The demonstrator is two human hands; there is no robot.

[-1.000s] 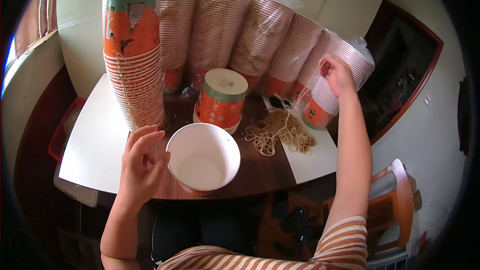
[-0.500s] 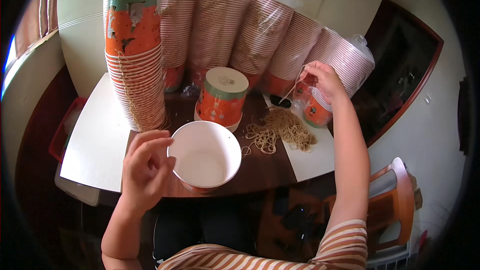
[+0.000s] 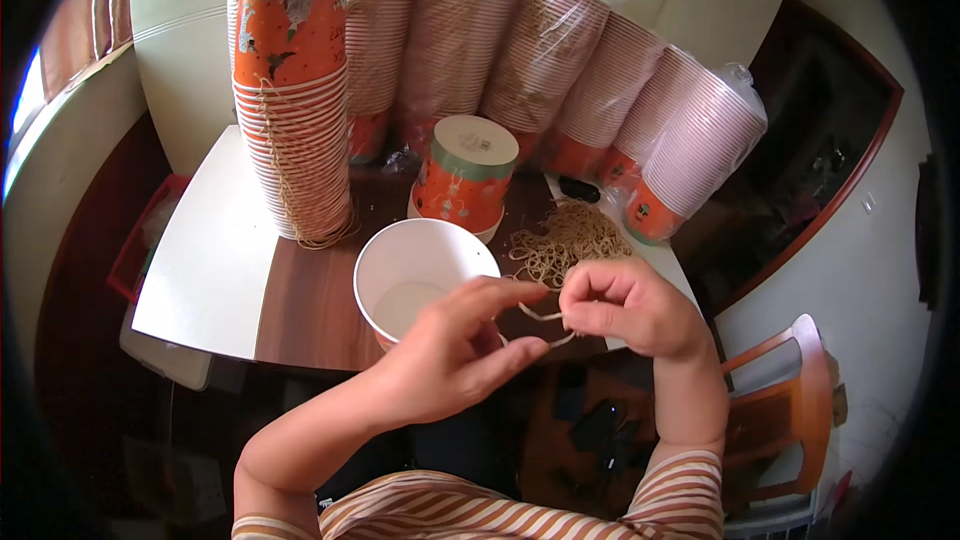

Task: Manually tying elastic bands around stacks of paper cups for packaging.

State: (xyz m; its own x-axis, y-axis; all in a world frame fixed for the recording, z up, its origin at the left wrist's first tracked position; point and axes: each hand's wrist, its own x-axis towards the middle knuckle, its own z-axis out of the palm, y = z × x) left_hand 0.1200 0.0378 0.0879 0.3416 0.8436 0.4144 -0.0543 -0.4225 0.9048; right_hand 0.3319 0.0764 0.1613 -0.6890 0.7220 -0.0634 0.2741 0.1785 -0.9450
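Observation:
My right hand [image 3: 640, 308] pinches a loop of thin tan string [image 3: 540, 316] at the table's front edge. Facing it is my left hand [image 3: 462, 352], its fingers and thumb spread apart around the near side of that loop; whether they touch the string I cannot tell. Behind my left hand stands a white-lined paper tub [image 3: 405, 265], mouth up and partly covered by the hand. A tangled pile of tan string [image 3: 572, 238] lies just beyond my right hand.
An upside-down orange and green paper tub [image 3: 465, 190] stands mid-table. A tall stack of tubs [image 3: 300, 140] draped with string is at the left. Several plastic-wrapped tub stacks [image 3: 460, 40] line the back. A wooden chair [image 3: 790, 410] is at the right.
My right hand has come down and toward me from the far right, bringing the string. My left hand has moved right to meet it, across the front of the open tub.

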